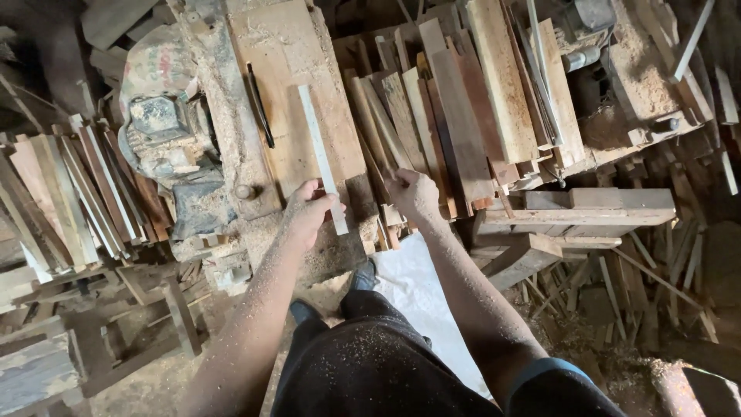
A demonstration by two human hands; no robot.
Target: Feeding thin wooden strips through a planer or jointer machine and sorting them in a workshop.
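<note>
A pale wooden strip (322, 154) lies lengthwise on the sawdust-covered bench top (285, 46), its near end pinched between thumb and fingers of the left hand (307, 210). That arm reaches forward, dusted with sawdust. The right hand (413, 193) is curled closed on the near ends of the stacked boards (440, 116) just beside the bench; which piece it grips cannot be told. A black rod (260, 104) lies left of the strip. Motor (166, 131) and slats (69, 197) crowd the left; scraps (656, 270) fill the right.
</note>
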